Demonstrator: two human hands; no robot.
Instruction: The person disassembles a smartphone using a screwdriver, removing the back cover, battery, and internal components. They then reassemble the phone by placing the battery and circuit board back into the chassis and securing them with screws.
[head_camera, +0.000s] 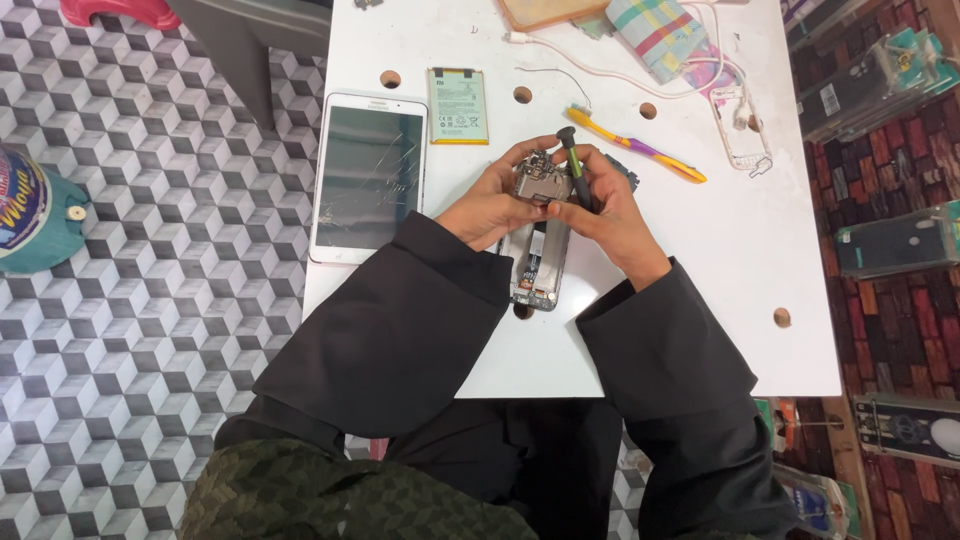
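Observation:
An opened phone frame (540, 262) with bare circuit parts lies on the white table (740, 240), lengthwise toward me. My left hand (497, 205) grips its upper end from the left, fingers curled over the top. My right hand (598, 205) holds a dark screwdriver (574, 165) upright, its tip down on the phone's upper part. Both forearms wear black sleeves.
A white tablet with a cracked screen (368, 176) lies left of the hands. A flat phone battery (458, 105) sits behind it. A yellow and purple toothbrush (636, 146), a clear phone case (740, 125), a cable and a checked cloth (660, 35) lie at the back right. Round holes dot the tabletop.

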